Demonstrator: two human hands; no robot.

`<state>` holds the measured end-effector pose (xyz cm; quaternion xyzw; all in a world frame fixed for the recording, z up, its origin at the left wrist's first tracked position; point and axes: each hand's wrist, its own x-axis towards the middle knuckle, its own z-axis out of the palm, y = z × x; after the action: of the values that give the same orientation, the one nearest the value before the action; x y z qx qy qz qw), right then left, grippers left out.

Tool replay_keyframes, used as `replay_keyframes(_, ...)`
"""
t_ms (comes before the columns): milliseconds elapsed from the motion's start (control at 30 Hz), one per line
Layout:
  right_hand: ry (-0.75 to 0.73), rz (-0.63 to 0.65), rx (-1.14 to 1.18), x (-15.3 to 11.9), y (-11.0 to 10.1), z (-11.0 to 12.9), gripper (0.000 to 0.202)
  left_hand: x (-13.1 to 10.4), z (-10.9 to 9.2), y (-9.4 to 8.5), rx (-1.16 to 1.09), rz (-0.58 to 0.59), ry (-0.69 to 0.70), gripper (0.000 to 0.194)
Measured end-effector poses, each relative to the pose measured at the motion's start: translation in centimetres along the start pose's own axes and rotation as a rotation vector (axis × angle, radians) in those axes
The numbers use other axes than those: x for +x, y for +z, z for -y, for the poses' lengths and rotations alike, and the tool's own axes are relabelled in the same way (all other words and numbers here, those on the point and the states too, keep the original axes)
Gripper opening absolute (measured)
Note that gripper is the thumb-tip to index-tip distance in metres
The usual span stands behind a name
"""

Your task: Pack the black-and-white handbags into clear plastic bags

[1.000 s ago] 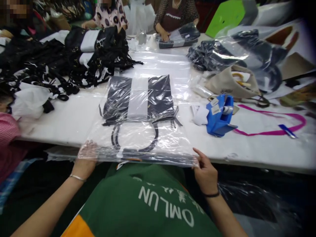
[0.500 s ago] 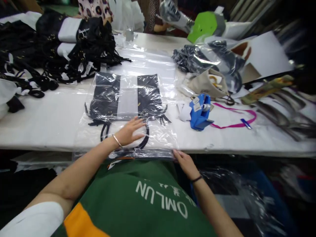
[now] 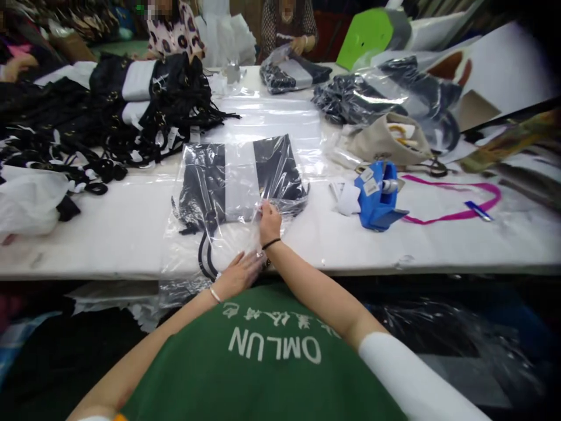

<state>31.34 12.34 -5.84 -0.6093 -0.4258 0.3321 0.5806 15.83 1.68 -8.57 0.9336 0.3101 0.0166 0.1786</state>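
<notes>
A black handbag (image 3: 204,181) with a pale wrap (image 3: 240,181) round its middle lies inside a clear plastic bag (image 3: 184,251) at the table's front edge. Its dark looped strap (image 3: 205,257) shows below it under the film. My right hand (image 3: 270,225) has its fingers closed, pinching the right side of the plastic bag, which is gathered into creases over the handbag's lower edge. Lower down, my left hand (image 3: 240,273) lies flat with fingers stretched out on the plastic bag's open end, just below my right wrist.
Black handbags (image 3: 109,111) are heaped at the left. A blue tape dispenser (image 3: 377,196), a pink ribbon (image 3: 456,219) and a beige pouch (image 3: 390,140) lie to the right. Behind are flat plastic bags (image 3: 272,117), wrapped handbags (image 3: 381,88) and co-workers across the table (image 3: 109,248).
My right hand has moved up and left from the table edge, drawing the plastic's right side inward over the handbag. My left hand has slid lower. A wrapped handbag now lies at the back.
</notes>
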Motion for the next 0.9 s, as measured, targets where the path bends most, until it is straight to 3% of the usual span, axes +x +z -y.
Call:
replay_keyframes(100, -0.15, 0.044, -0.133, -0.1, 1.9, -1.6, 0.051, -7.2, 1.3, -0.5, -0.095, -0.102, -0.117, 0.042)
replay_keyframes(200, -0.239, 0.197, -0.322, -1.3, 2.4, -1.7, 0.047, -14.0, 2.7, -1.9, -0.107, -0.472, -0.487, 0.035)
replay_keyframes(267, -0.236, 0.269, -0.466, -2.3, 3.1, -1.4, 0.053, -16.7, 4.0, -2.8, -0.038, -0.678, -0.771, 0.039)
replay_keyframes(333, -0.252, 0.348, -0.591, -3.3, 3.9, -0.9, 0.063, -17.8, 5.2, -3.2, -0.033, -0.727, -1.001, 0.052)
replay_keyframes(400, -0.283, 0.41, -0.685, -4.0, 4.7, -0.5, 0.073, -17.8, 5.9, -2.9, -0.141, -0.67, -1.167, 0.07)
replay_keyframes(500, -0.304, 0.455, -0.77, -4.6, 5.8, 0.1, 0.085, -17.0, 5.5, -2.5, -0.386, -0.667, -1.274, 0.082)
replay_keyframes(600, -0.292, 0.496, -0.814, -5.1, 7.0, 0.6, 0.094, -16.5, 3.5, -4.1, -0.593, -0.95, -1.286, 0.072)
replay_keyframes(667, -0.291, 0.524, -0.827, -5.4, 7.9, 0.7, 0.099, -16.0, 1.8, -6.6, -0.621, -1.13, -1.211, 0.065)
replay_keyframes(700, -0.295, 0.535, -0.829, -5.5, 8.2, 0.8, 0.101, -15.4, 0.9, -8.2, -0.59, -1.157, -1.152, 0.062)
replay_keyframes(767, -0.305, 0.548, -0.826, -5.7, 8.6, 0.8, 0.103, -13.4, -0.5, -11.4, -0.511, -1.047, -1.02, 0.052)
replay_keyframes(833, -0.312, 0.576, -0.785, -5.4, 8.3, 0.6, 0.1, -10.2, -0.8, -14.2, -0.476, -0.794, -0.87, 0.043)
replay_keyframes(900, -0.31, 0.634, -0.673, -4.6, 7.4, 0.2, 0.081, -6.3, 0.1, -16.2, -0.483, -0.558, -0.713, 0.038)
